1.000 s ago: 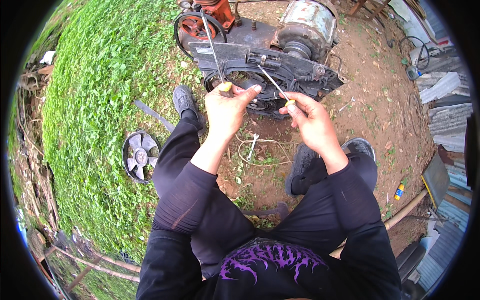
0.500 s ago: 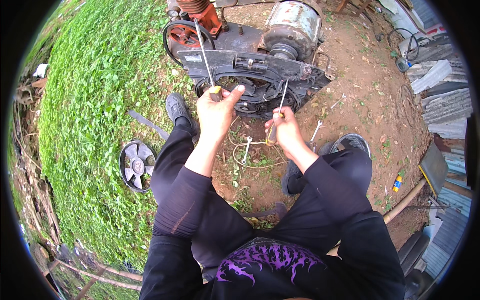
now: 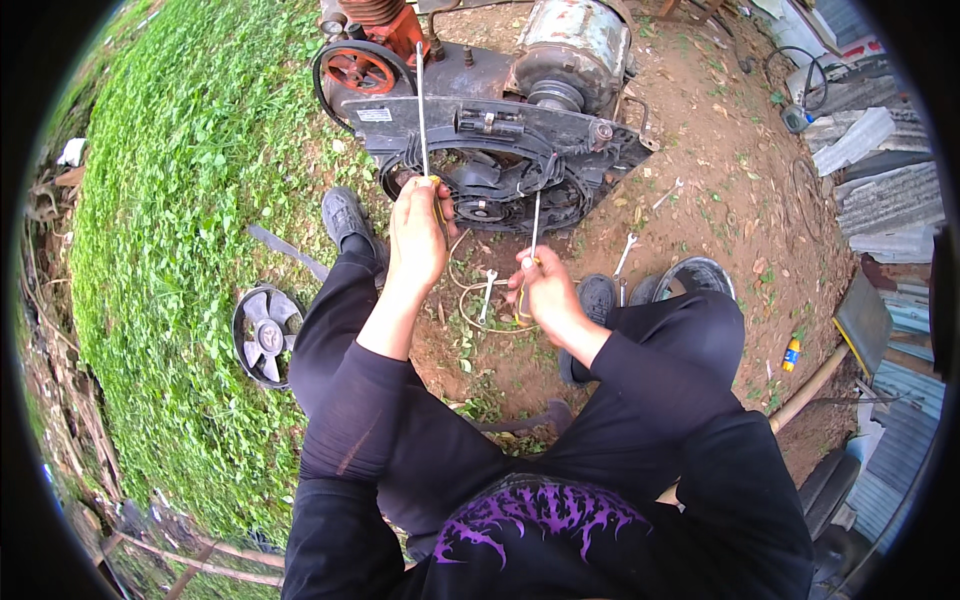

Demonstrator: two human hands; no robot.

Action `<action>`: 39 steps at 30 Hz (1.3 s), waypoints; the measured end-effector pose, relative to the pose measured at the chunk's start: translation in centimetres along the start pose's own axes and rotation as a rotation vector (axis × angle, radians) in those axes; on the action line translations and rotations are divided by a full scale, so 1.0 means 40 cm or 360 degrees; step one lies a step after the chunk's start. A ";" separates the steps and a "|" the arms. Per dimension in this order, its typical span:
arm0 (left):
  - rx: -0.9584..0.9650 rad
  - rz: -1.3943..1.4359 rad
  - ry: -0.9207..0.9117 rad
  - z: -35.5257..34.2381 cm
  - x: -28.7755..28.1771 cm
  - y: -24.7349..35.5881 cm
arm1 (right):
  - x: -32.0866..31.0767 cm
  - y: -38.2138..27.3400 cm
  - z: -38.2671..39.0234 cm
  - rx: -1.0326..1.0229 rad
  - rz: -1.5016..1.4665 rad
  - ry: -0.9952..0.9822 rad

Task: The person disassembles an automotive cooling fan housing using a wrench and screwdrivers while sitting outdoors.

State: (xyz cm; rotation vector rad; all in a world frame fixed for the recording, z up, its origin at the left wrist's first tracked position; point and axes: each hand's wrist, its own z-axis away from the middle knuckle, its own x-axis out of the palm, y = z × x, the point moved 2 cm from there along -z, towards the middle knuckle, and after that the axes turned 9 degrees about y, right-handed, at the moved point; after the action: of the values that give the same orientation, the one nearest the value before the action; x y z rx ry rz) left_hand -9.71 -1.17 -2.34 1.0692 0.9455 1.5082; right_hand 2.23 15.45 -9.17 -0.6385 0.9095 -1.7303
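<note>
My left hand is closed around a long screwdriver, its shaft pointing away from me and nearly upright in view. A second, shorter screwdriver with a yellow and dark handle is in my right hand, also pointing away. Beyond both hands, a dirty black plastic fan shroud with round openings leans on the machine base. The right screwdriver's tip overlaps the shroud's lower edge in view; I cannot tell whether it touches. The left shaft crosses in front of the shroud.
Behind the shroud stand a red compressor with a pulley wheel and a worn motor. Wrenches and a thin cord lie on the dirt. A loose fan rests on grass at left, a black bucket by my right knee.
My left hand has turned, bringing its screwdriver more upright, and its thumb no longer sticks out. My right hand has shifted left and nearer with its screwdriver. The view has shifted slightly.
</note>
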 end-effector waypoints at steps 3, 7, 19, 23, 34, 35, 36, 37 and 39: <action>0.0022 0.0014 -0.0008 0.013 -0.009 0.003 | 0.030 -0.027 0.031 -0.0393 -0.0065 -0.0032; 0.0097 -0.0343 -0.0083 0.035 -0.002 -0.011 | 0.016 -0.181 -0.038 -0.0660 -0.0182 0.0027; -0.0033 -0.1725 -0.0597 0.158 -0.014 -0.037 | -0.016 -0.092 -0.028 -0.0297 0.0455 -0.0171; 0.0073 -0.1776 -0.0740 0.190 -0.053 -0.084 | -0.053 -0.164 -0.043 -0.0475 0.0583 -0.0038; -0.0040 -0.1630 -0.0525 0.142 -0.014 -0.007 | -0.001 -0.212 0.076 -0.0892 0.1133 -0.0382; -0.0075 -0.1605 -0.0462 0.140 -0.017 -0.005 | 0.002 -0.217 0.084 -0.0857 0.1173 -0.0415; -0.0108 -0.1581 -0.0400 0.139 -0.022 -0.004 | 0.006 -0.215 0.091 -0.0828 0.1192 -0.0429; -0.0137 -0.1552 -0.0354 0.135 -0.021 -0.003 | -0.009 -0.205 0.081 -0.0824 0.1258 -0.0374; -0.0280 -0.1520 -0.0343 0.118 -0.024 0.006 | -0.036 -0.173 0.055 -0.0812 0.1377 -0.0275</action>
State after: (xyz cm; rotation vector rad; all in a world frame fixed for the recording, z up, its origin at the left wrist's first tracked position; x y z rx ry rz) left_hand -5.17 -1.97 -0.84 0.4957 0.9456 0.6504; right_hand 0.64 17.45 -2.22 -0.5778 1.2712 -0.6658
